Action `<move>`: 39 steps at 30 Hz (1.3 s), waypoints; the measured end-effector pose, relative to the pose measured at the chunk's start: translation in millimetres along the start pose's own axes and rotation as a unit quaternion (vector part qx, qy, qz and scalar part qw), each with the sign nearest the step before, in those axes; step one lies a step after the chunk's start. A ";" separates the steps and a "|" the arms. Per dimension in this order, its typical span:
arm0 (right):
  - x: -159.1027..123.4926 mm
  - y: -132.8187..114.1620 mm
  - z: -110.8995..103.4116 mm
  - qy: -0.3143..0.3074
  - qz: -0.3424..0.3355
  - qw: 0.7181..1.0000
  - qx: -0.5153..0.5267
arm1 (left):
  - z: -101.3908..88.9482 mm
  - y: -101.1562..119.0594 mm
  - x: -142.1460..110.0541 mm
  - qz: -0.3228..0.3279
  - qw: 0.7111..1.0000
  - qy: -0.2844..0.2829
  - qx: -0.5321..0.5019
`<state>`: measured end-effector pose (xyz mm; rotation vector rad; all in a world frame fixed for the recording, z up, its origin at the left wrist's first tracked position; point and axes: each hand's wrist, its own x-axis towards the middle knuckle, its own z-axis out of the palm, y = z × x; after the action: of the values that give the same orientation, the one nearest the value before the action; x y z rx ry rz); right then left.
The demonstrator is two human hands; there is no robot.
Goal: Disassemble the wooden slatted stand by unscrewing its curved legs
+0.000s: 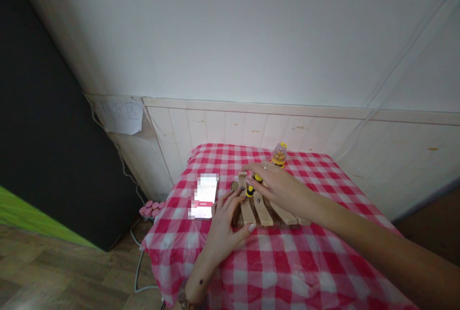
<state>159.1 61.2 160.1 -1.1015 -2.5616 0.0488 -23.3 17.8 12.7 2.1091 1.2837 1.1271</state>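
A slatted wooden board (264, 212) with screws in it lies on the red-and-white checked tablecloth (280, 262). My left hand (224, 223) lies flat on the board's left edge, fingers apart. Over the board's top, my right hand (275, 183) has its fingers closed round a yellow-and-black screwdriver (252, 185). The screwdriver's tip points down at the board.
A phone (204, 196) with a lit screen lies left of the board. A small yellow-capped clear container (279, 154) stands at the table's far edge by the panelled wall. Pink round things (150, 208) and a cable (138, 257) lie on the floor at the left.
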 end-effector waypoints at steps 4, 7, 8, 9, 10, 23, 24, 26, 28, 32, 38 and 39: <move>-2.3 3.9 -4.8 -0.013 -0.035 0.994 0.104 | 0.6 -2.4 -0.1 0.009 1.000 0.000 0.001; -3.7 0.9 -9.5 -0.038 -0.058 0.983 0.172 | 1.6 -4.0 0.2 0.016 1.000 0.000 0.005; -4.1 -1.1 -10.1 -0.048 -0.064 0.978 0.192 | 1.8 -4.3 0.3 0.018 1.000 0.000 0.006; -4.4 -3.3 -9.8 -0.057 -0.069 0.974 0.208 | 2.1 -4.3 0.4 0.019 1.000 0.001 0.006; -4.5 -5.8 -8.5 -0.060 -0.072 0.971 0.221 | 2.2 -4.1 0.5 0.019 1.000 0.003 0.006; 10.1 -23.6 16.2 0.056 0.037 0.986 0.156 | 0.3 -0.7 1.7 0.011 1.000 0.005 0.000; 10.8 -22.0 12.6 0.062 0.030 0.994 0.081 | 0.0 -0.2 1.6 0.010 1.000 0.004 0.000; 11.0 -19.5 4.7 0.055 0.011 0.997 -0.046 | -0.8 1.1 1.4 0.007 1.000 0.003 -0.004; 8.9 -18.7 -2.3 0.032 0.000 0.991 -0.134 | -1.7 2.5 1.3 0.006 1.000 0.000 -0.008; -0.4 -21.0 -7.8 -0.011 0.004 0.975 -0.222 | -3.0 4.5 0.6 0.000 1.000 -0.003 -0.009; -6.6 -17.9 -2.9 -0.003 -0.021 0.990 -0.137 | -1.0 1.9 0.4 0.004 1.000 0.003 -0.003; -6.3 -16.6 -3.0 0.000 -0.026 0.994 -0.109 | -0.6 1.1 0.6 0.005 1.000 0.004 -0.002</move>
<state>152.5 44.8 163.8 -1.1073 -2.6427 -0.2493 -23.0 17.8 14.0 2.1120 1.2760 1.1429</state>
